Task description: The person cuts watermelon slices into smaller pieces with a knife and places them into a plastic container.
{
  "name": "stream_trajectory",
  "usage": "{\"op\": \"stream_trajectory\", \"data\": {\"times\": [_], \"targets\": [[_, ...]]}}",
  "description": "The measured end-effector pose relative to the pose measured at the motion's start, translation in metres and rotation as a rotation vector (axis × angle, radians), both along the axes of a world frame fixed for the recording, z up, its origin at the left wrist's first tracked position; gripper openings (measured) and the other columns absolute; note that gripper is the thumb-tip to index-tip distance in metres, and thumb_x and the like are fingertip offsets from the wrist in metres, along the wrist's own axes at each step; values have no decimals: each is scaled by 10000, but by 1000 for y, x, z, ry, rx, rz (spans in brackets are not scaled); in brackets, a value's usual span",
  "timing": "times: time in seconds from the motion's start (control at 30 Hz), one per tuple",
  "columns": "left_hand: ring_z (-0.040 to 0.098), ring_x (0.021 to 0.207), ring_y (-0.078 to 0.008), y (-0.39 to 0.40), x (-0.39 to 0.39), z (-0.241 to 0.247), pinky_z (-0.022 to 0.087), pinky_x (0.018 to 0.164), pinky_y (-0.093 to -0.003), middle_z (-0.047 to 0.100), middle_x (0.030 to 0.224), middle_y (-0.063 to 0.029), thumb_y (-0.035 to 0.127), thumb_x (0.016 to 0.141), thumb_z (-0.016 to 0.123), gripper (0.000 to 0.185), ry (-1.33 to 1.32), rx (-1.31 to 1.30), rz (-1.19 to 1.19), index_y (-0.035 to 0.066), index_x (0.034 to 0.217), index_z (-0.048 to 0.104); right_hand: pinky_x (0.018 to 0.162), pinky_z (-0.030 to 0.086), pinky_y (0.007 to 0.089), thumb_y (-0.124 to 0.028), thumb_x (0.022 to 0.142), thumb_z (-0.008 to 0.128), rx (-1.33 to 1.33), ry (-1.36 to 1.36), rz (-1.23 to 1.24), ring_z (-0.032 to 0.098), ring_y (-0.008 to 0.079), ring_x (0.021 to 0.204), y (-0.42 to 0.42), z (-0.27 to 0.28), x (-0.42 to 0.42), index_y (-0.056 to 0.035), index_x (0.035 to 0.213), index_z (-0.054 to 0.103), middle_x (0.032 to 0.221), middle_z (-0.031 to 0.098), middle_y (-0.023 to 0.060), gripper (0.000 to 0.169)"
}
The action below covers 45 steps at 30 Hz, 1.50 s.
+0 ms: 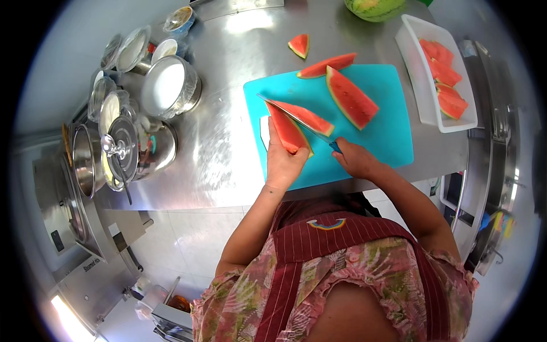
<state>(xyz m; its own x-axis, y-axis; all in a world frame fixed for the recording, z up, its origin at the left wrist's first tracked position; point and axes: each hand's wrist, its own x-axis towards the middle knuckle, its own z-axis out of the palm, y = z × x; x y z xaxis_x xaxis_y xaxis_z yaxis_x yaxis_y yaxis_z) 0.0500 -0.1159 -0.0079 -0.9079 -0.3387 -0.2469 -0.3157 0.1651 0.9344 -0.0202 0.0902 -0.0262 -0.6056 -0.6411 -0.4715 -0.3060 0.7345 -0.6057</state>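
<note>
My left hand [285, 164] grips a watermelon wedge [288, 130] at the left part of a turquoise cutting board [376, 147]. In my right hand [357, 158] is the blue handle of a kitchen knife [305, 124]. Its blade lies between the held wedge and a second watermelon piece [310, 116] close to its right. A larger wedge [350, 98] rests on the board further right. Another long wedge [328, 65] lies across the board's far edge. Beyond the board, a small watermelon piece [300, 45] sits on the steel table [226, 128].
A white plastic tub [412, 68] with several watermelon pieces stands at the right. A striped watermelon [374, 8] is at the far edge. Film-covered containers [171, 87] and a lidded steel pot [158, 149] crowd the left side. The table's front edge runs close to my body.
</note>
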Motion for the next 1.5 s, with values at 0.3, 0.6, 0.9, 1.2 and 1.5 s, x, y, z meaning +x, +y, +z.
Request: {"op": "stream_trajectory", "data": {"times": [0.3, 0.6, 0.9, 1.2, 1.5], "targets": [[626, 928, -226, -14, 9, 9, 506, 812, -311, 607, 1061, -162, 47, 742, 585, 812, -71, -3, -61, -38, 1437, 175, 729, 434, 496, -250, 932, 503, -72, -55, -72, 554, 463, 856, 13, -10, -5, 15, 1001, 444, 897, 575, 283, 279], [608, 1006, -395, -92, 47, -23, 547, 762, -446, 543, 1207, -215, 71, 686, 479, 633, -203, 834, 211, -56, 1300, 396, 705, 440, 486, -260, 921, 531, -139, -9, -95, 555, 460, 833, 24, -16, -7, 0, 960, 452, 884, 569, 269, 275], [574, 1041, -294, -88, 86, -4, 487, 904, -408, 551, 1186, -140, -24, 642, 459, 601, 108, 807, 460, -38, 1243, 460, 706, 458, 465, -246, 811, 650, 46, 421, -54, 577, 383, 823, 14, -13, 28, -35, 990, 512, 910, 564, 189, 309], [562, 1078, -246, -41, 86, -15, 467, 942, -365, 563, 1186, -104, -40, 679, 485, 540, 82, 947, 488, -19, 1218, 498, 880, 443, 455, -262, 822, 650, -117, 245, -494, 513, 427, 1031, -57, 10, -18, 49, 1141, 468, 1137, 503, 259, 481], [550, 900, -122, -5, 55, -25, 458, 785, -263, 574, 1051, -62, -52, 790, 494, 424, 85, 520, 435, -30, 1213, 480, 915, 432, 430, -319, 760, 725, 25, 340, -673, 482, 397, 1097, -96, -19, -32, 108, 1120, 474, 1122, 520, 288, 613]]}}
